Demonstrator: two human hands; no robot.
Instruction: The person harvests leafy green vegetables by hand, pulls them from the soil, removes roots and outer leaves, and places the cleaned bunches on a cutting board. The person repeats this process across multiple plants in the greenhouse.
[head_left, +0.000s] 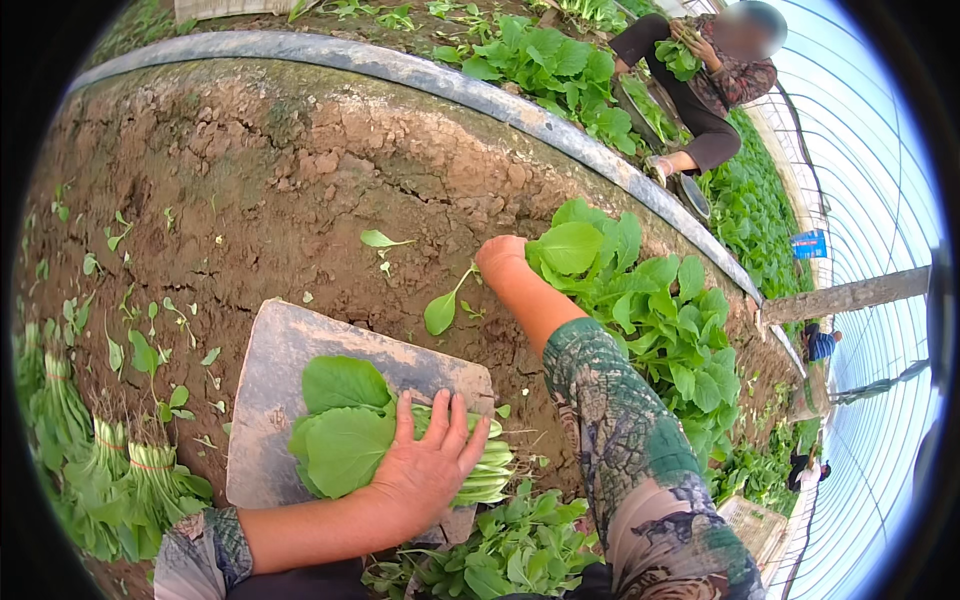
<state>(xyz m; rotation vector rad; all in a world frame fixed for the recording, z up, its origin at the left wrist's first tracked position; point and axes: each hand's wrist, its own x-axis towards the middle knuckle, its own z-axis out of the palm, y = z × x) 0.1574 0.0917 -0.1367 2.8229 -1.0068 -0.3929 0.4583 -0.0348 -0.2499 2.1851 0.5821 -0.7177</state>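
Note:
My left hand (431, 457) lies over a bunch of leafy greens (345, 442), its fingers spread across the pale stems and its thumb hidden. Beneath the bunch is a worn, soil-stained board (262, 420), and the root ends stick out past its right side. Farther forward, my right hand (504, 256) is curled low to the soil, against the left edge of a row of growing leafy green plants (667, 315). The back of the hand hides its fingers, so what they grasp is not visible. A loose leaf (441, 311) lies on the soil just left of that wrist.
Tied bunches of greens (150, 480) stand at left, roots up. More greens (517, 547) grow close before me. A grey pipe (450, 82) arcs across the bed. Beyond it a person (697, 82) sits holding greens. A post (847, 295) and a crate (750, 525) are at right.

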